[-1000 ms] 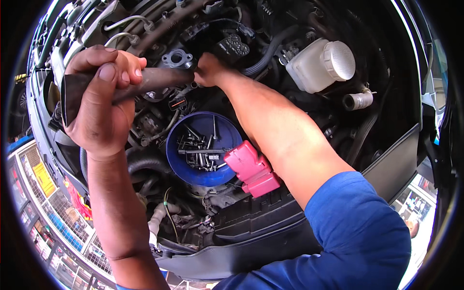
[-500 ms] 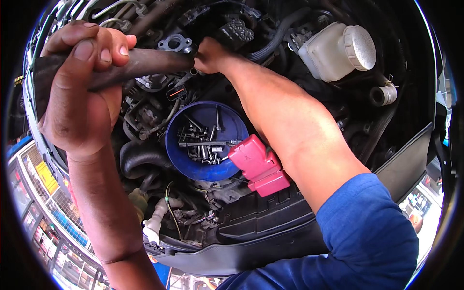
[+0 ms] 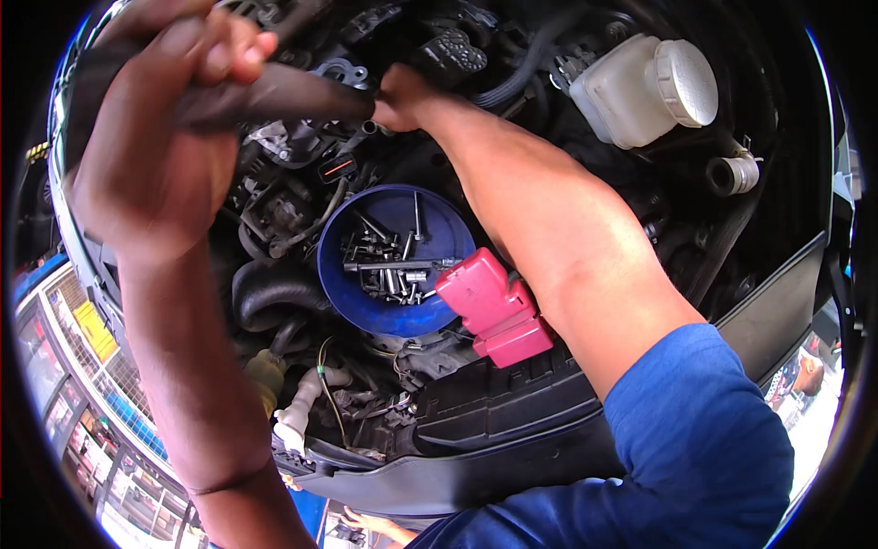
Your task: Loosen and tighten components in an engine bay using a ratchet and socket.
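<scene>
My left hand [image 3: 160,137], blurred by motion, is wrapped round a thick dark tube [image 3: 288,94] that slants across the top of the engine bay. At the tube's far end my right hand [image 3: 402,96] is curled low among engine parts; what exactly its fingers grip is hidden. A metal flange [image 3: 340,71] shows just behind the tube, and a black ribbed component [image 3: 453,57] is beside my right hand. A blue bowl [image 3: 347,302] of bolts, sockets and a steel bar lies below, with a pink plastic cover [image 3: 476,293] against its right side, under my right forearm.
A white reservoir [image 3: 617,96] with a round cap and an open hose end [image 3: 732,174] with a clamp are at the right. A black front panel [image 3: 512,439] runs along the bottom. Wire cages [image 3: 82,316] stand outside at the left, and other people's hands show at the bottom edge.
My left hand has risen and shifted left with the tube, tilting it more steeply. My right hand stays at the far end. The engine bay has shifted slightly in view.
</scene>
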A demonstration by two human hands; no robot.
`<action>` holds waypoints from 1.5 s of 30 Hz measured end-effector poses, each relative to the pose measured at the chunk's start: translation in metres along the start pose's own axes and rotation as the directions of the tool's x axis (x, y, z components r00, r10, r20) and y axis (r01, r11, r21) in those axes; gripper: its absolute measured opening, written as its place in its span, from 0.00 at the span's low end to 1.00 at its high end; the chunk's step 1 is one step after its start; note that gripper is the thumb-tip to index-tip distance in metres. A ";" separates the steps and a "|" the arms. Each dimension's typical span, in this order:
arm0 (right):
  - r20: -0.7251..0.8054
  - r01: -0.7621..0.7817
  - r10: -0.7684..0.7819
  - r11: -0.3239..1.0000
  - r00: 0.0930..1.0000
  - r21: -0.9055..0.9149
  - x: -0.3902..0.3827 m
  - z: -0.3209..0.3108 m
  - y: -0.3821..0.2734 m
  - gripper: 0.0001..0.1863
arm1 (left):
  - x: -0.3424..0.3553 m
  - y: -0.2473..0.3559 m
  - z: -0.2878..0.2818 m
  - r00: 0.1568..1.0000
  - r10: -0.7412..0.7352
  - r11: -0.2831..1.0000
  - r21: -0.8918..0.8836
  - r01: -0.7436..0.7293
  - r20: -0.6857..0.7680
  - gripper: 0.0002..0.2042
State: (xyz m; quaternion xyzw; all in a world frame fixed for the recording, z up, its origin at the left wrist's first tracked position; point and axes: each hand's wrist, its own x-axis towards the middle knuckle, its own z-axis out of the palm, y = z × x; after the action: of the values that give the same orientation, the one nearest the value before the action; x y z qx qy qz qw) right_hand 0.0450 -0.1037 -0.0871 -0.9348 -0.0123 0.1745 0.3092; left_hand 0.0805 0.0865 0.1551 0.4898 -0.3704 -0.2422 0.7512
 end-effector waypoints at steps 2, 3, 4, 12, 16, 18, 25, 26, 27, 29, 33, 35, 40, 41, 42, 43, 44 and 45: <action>0.067 0.042 -0.043 0.999 0.997 0.017 -0.013 -0.010 -0.025 0.21 | -0.008 -0.002 0.024 0.974 0.225 0.706 0.690 -0.157 -0.009 0.13; -0.027 0.057 -0.052 0.981 0.998 0.187 -0.010 -0.006 -0.016 0.20 | 0.009 0.017 0.052 0.965 0.090 0.831 0.552 0.064 -0.247 0.08; -0.128 0.024 0.004 0.977 0.992 0.214 -0.011 0.000 -0.009 0.28 | 0.022 0.023 0.066 0.894 -0.085 0.919 0.311 0.240 -0.441 0.03; -0.263 0.127 -0.198 0.956 0.944 -0.265 -0.010 0.000 0.012 0.18 | -0.089 0.006 0.038 0.805 0.113 0.924 0.360 0.131 -0.582 0.12; 0.012 -0.079 0.084 0.974 0.996 -0.212 -0.028 -0.031 -0.055 0.17 | -0.170 -0.013 0.044 0.602 0.030 0.994 0.085 0.063 -0.798 0.18; 0.002 -0.118 0.120 0.981 0.993 -0.156 -0.028 -0.034 -0.049 0.19 | -0.186 -0.024 0.047 0.518 -0.033 0.999 -0.021 0.029 -0.855 0.20; -0.038 -0.295 0.292 0.945 0.956 -0.139 -0.030 -0.034 -0.050 0.22 | -0.196 -0.032 0.054 0.485 -0.095 0.995 -0.082 0.049 -0.869 0.22; -0.041 -0.299 0.296 0.944 0.954 -0.138 -0.029 -0.033 -0.050 0.22 | -0.198 -0.032 0.055 0.461 -0.100 0.995 -0.097 0.031 -0.882 0.22; -0.054 -0.306 0.302 0.944 0.952 -0.125 -0.029 -0.032 -0.051 0.22 | -0.201 -0.033 0.058 0.448 -0.129 0.991 -0.136 0.016 -0.885 0.22; -0.091 -0.304 0.295 0.948 0.951 -0.099 -0.030 -0.028 -0.050 0.22 | -0.196 -0.029 0.061 0.450 -0.103 0.995 -0.087 0.056 -0.887 0.21; -0.104 -0.111 0.093 0.975 0.990 -0.190 -0.022 -0.019 -0.027 0.22 | -0.142 -0.014 0.052 0.710 0.145 0.961 0.270 0.065 -0.689 0.21; -0.079 -0.034 0.022 0.987 0.997 -0.155 -0.021 -0.014 -0.018 0.21 | -0.103 -0.005 0.050 0.809 0.206 0.915 0.402 0.041 -0.551 0.23; -0.066 -0.028 0.027 0.999 0.997 -0.021 -0.015 -0.004 -0.012 0.19 | -0.055 -0.015 0.033 0.876 0.265 0.958 0.217 -0.190 -0.404 0.30; -0.040 -0.051 0.052 0.998 0.998 0.034 -0.016 -0.003 -0.020 0.19 | -0.056 -0.009 0.026 0.919 0.241 0.961 0.208 -0.182 -0.312 0.29; 0.040 -0.028 0.027 1.000 0.999 0.012 -0.013 -0.008 -0.024 0.19 | -0.051 -0.007 0.022 0.939 0.271 0.952 0.203 -0.228 -0.214 0.25; 0.037 -0.023 0.023 1.000 0.999 -0.001 -0.009 -0.009 -0.021 0.19 | -0.045 -0.008 0.016 0.949 0.250 0.962 0.160 -0.221 -0.191 0.23; 0.035 -0.014 0.015 1.000 0.999 -0.014 -0.009 -0.009 -0.017 0.19 | -0.039 -0.006 0.012 0.958 0.230 0.970 0.120 -0.212 -0.169 0.21; -0.017 -0.007 0.008 0.998 1.000 0.063 -0.012 -0.008 -0.014 0.20 | -0.038 -0.008 0.016 0.959 0.230 0.967 0.149 -0.206 -0.164 0.16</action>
State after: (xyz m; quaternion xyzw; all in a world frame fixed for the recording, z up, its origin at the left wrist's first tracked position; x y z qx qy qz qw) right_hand 0.0382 -0.0990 -0.0691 -0.9261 -0.0004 0.1677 0.3380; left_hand 0.0445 0.1018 0.1401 0.5137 -0.3679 -0.0880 0.7701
